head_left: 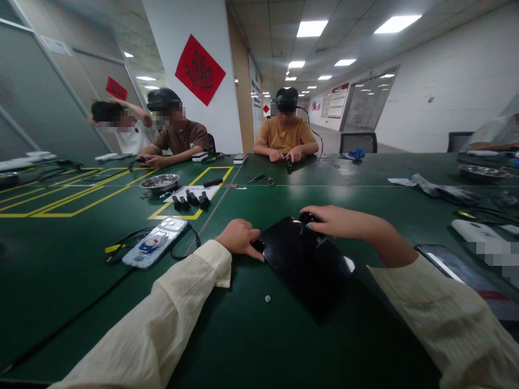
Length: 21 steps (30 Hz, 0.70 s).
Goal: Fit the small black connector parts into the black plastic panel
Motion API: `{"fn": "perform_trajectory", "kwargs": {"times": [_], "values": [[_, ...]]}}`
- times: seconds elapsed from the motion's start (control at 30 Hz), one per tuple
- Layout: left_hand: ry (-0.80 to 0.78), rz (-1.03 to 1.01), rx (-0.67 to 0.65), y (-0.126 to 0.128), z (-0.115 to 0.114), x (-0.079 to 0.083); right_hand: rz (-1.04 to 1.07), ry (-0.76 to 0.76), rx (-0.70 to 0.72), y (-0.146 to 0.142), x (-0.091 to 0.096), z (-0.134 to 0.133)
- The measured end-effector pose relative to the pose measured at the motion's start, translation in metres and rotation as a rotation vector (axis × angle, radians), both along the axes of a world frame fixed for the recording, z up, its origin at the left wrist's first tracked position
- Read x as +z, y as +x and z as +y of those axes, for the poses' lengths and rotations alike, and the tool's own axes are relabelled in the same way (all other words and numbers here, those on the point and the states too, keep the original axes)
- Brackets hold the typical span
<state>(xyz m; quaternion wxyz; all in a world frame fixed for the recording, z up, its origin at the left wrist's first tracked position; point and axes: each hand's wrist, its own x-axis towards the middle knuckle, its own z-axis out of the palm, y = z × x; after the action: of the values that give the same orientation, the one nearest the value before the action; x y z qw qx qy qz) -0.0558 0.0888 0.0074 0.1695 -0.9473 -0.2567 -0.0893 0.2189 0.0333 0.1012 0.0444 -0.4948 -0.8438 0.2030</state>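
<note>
A glossy black curved panel (308, 275) lies tilted on the green table in front of me. My left hand (240, 237) is closed at its left corner, thumb along the edge; the fingertips are partly hidden. My right hand (334, 220) is wrapped round a small black fitting (311, 224) at the panel's far side. The fitting's exact kind is unclear, and I cannot tell whether it is attached to the panel. A small, light-coloured piece (267, 298), perhaps a nut, rests on the table just left of the panel.
To the left lie a phone (154, 243) with cables, several black cylindrical parts (190, 200) and a metal bowl (160, 182). Another phone (466, 275) and a white device (484, 237) sit at right. A co-worker (286, 129) handles a dark part across the green table (227, 335).
</note>
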Motion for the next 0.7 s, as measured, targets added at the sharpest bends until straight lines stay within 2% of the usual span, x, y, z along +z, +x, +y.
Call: {"fn": "perform_trajectory", "kwargs": {"times": [0.13,0.3,0.43,0.5,0.57,0.63,0.7], "values": [[0.039,0.016,-0.026,0.000,0.001,-0.001,0.039,0.032,0.033,-0.001,-0.006,0.005],[0.146,0.014,-0.048,0.000,0.001,-0.003,0.068,-0.118,-0.014,-0.004,-0.014,0.007],[0.260,-0.025,-0.057,-0.001,0.000,-0.004,0.061,-0.153,-0.031,-0.010,-0.016,0.006],[0.293,-0.035,-0.074,0.000,-0.001,-0.003,0.028,-0.089,-0.042,-0.014,-0.017,0.005],[0.310,-0.047,-0.071,0.001,-0.003,-0.003,-0.072,0.082,-0.105,-0.017,-0.019,0.005],[0.312,-0.074,-0.025,0.003,-0.004,-0.003,-0.198,0.265,-0.205,-0.019,-0.020,0.007],[0.287,-0.098,0.045,0.005,-0.005,-0.005,-0.264,0.338,-0.263,-0.018,-0.022,0.009]]}}
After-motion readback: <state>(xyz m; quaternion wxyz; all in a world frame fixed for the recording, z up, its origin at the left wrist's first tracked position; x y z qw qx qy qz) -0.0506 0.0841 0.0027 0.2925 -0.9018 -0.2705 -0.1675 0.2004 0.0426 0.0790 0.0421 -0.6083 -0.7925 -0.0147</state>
